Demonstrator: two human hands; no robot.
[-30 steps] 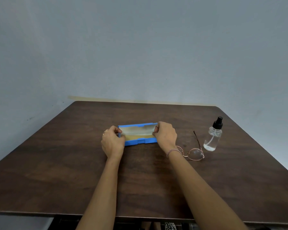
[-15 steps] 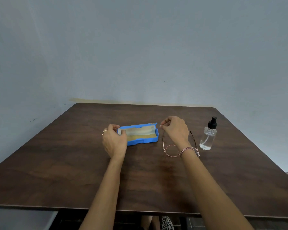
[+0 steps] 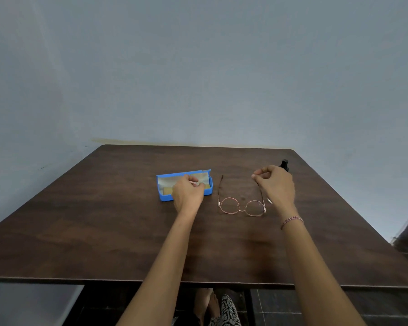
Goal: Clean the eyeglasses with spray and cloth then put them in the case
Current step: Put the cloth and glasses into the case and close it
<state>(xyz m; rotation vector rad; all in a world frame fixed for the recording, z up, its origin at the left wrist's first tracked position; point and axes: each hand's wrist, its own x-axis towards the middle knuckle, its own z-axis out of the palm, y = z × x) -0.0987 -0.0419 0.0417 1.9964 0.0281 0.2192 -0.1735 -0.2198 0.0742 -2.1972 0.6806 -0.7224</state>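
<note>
In the head view, I'm seeing my right hand (image 3: 275, 184) now at the right of centre, pinching the tip of one temple of the eyeglasses (image 3: 243, 205), which have shifted out of the case area and are lying unfolded on the counter (image 3: 104, 231). My left hand (image 3: 187, 190) is reaching into the open blue case (image 3: 165, 196), fingers closing on the pale cloth (image 3: 198, 178). The spray bottle (image 3: 284, 164) is mostly hiding behind my right hand. Cleaning looks about to start.

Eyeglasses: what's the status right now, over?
Left hand in open blue case, pinching cloth. Right hand holding eyeglasses temple. Spray bottle behind right hand.
</note>
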